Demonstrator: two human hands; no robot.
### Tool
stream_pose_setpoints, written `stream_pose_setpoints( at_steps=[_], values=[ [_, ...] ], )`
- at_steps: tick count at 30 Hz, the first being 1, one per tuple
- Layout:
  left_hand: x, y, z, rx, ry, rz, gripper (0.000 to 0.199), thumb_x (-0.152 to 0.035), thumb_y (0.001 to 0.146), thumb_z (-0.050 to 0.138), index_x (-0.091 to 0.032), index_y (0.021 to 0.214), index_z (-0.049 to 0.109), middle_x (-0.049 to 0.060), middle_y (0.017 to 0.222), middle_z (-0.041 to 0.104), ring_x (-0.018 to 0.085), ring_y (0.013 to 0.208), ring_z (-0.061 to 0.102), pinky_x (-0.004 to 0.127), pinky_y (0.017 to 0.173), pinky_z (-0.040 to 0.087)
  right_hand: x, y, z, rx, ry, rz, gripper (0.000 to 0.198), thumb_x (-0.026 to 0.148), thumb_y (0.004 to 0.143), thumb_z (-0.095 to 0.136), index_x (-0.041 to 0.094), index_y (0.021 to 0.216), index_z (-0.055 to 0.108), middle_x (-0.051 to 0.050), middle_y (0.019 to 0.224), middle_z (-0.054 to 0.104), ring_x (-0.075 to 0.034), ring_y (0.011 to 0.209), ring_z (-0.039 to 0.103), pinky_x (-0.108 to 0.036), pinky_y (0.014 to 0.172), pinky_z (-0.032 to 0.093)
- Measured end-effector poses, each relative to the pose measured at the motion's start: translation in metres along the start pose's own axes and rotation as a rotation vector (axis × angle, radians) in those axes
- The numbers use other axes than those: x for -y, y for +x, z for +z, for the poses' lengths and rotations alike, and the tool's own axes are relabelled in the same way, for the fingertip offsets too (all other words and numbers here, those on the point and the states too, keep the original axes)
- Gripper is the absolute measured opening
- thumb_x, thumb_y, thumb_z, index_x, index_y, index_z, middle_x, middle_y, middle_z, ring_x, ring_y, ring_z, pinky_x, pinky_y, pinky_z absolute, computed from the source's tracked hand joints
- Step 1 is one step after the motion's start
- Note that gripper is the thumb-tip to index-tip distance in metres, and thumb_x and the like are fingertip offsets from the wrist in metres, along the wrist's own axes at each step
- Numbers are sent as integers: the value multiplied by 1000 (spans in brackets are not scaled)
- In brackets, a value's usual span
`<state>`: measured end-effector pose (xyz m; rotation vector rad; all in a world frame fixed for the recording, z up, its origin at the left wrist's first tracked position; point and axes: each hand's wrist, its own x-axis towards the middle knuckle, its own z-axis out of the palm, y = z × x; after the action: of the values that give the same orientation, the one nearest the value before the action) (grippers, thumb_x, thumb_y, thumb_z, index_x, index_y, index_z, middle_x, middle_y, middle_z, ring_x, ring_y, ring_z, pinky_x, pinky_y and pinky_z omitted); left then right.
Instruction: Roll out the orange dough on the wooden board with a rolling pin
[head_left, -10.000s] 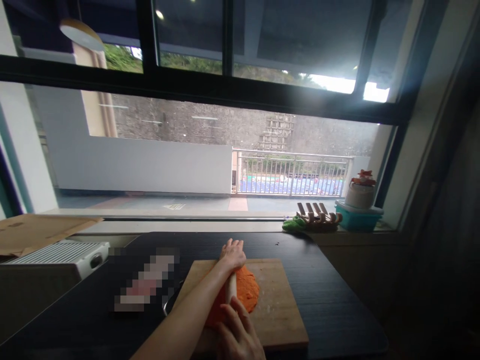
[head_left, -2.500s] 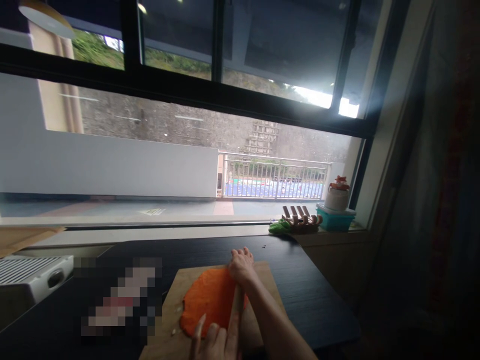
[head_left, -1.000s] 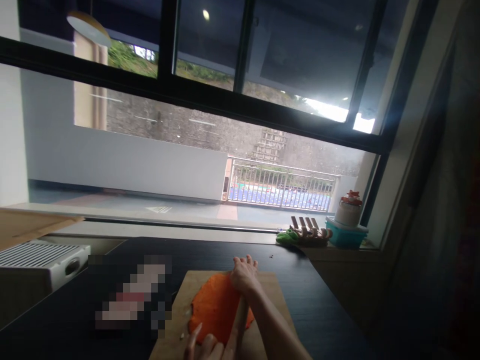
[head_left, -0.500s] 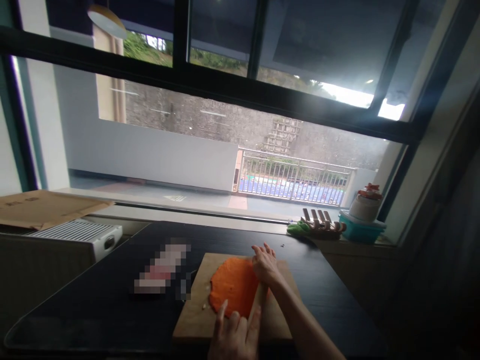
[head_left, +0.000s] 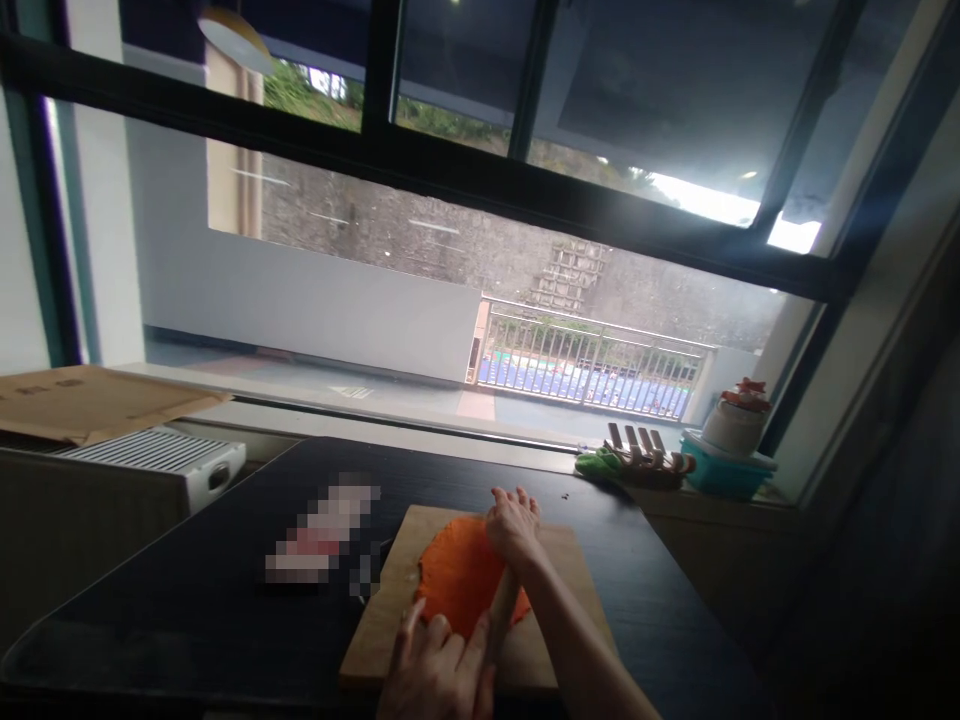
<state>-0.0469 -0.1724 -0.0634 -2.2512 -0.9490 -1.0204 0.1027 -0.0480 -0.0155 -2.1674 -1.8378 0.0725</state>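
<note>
A flattened orange sheet of dough or clay (head_left: 457, 570) lies on a wooden board (head_left: 375, 640). A wooden rolling pin (head_left: 504, 605) rests across the sheet's right part, slanting from near to far. At its far end, my right hand (head_left: 514, 525) presses down with the palm, fingers stretched out past the pin. My left hand (head_left: 442, 665) lies over the near end, fingers spread, some of them at the sheet's lower edge. Neither hand is wrapped round the pin. Both hands hide the pin's ends.
The board stands on a dark table (head_left: 210, 580). A blurred-out item (head_left: 322, 535) lies left of the board. By the window are a brown rack (head_left: 645, 460), a green cloth (head_left: 596, 463) and a teal box (head_left: 727, 468). A cardboard piece (head_left: 112, 400) lies at far left.
Both hands and the rolling pin have moved left over the orange sheet. More of the sheet shows on the pin's right side. The camera view has shifted slightly.
</note>
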Motion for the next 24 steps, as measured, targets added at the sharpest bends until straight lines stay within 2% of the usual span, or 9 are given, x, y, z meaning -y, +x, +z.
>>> stream_pose_setpoints(
  at_steps=[3, 5, 11, 13, 16, 19, 24],
  values=[
    [7, 4, -14, 88, -65, -75, 26, -23, 87, 44, -23, 106, 62, -4, 71, 63, 17, 75, 56, 42, 92, 35, 14, 5, -1, 24, 12, -15, 46, 24, 89, 33, 24, 133, 49, -6, 133, 53, -23, 136, 28, -39, 107, 20],
    [3, 6, -18, 107, -91, -89, 27, -22, 88, 42, -22, 104, 62, -3, 70, 62, 17, 75, 56, 44, 94, 34, 13, 3, -2, 33, 15, -17, 47, 22, 89, 33, 24, 134, 48, -5, 135, 52, -22, 136, 27, -38, 108, 18],
    [-31, 6, -10, 125, -84, -28, 40, -24, 86, 45, -17, 123, 55, 1, 76, 62, 19, 79, 55, 47, 99, 32, -28, -22, -11, 9, 31, 18, 50, 17, 89, 30, 21, 136, 47, -6, 137, 50, -22, 138, 23, -37, 110, 15],
    [-43, 4, -1, 80, -73, -22, 41, -21, 83, 46, -19, 124, 55, 1, 74, 60, 20, 78, 54, 48, 99, 33, -43, -32, -14, 1, 74, 36, 51, 16, 90, 26, 20, 136, 47, -4, 140, 47, -21, 140, 20, -36, 110, 16],
    [-54, -1, 17, -78, -40, -34, 40, -15, 80, 47, -25, 117, 59, 0, 65, 56, 19, 73, 53, 48, 98, 33, -56, -42, -17, -8, 95, 53, 52, 15, 90, 24, 20, 136, 47, -3, 143, 44, -20, 141, 15, -38, 111, 17],
    [-51, -6, 29, -139, -15, -19, 38, -18, 81, 48, -27, 116, 61, -1, 62, 55, 19, 70, 52, 49, 97, 35, -54, -40, -14, -19, 59, 59, 52, 14, 88, 26, 20, 135, 48, -4, 142, 45, -22, 141, 17, -40, 111, 16],
    [-16, -8, 25, -62, 53, -32, 35, -29, 83, 46, -23, 112, 64, 1, 64, 57, 20, 72, 53, 46, 93, 37, -18, -16, -3, -9, -14, 19, 50, 15, 86, 34, 20, 132, 51, -9, 133, 54, -27, 137, 26, -45, 110, 17]
  ],
)
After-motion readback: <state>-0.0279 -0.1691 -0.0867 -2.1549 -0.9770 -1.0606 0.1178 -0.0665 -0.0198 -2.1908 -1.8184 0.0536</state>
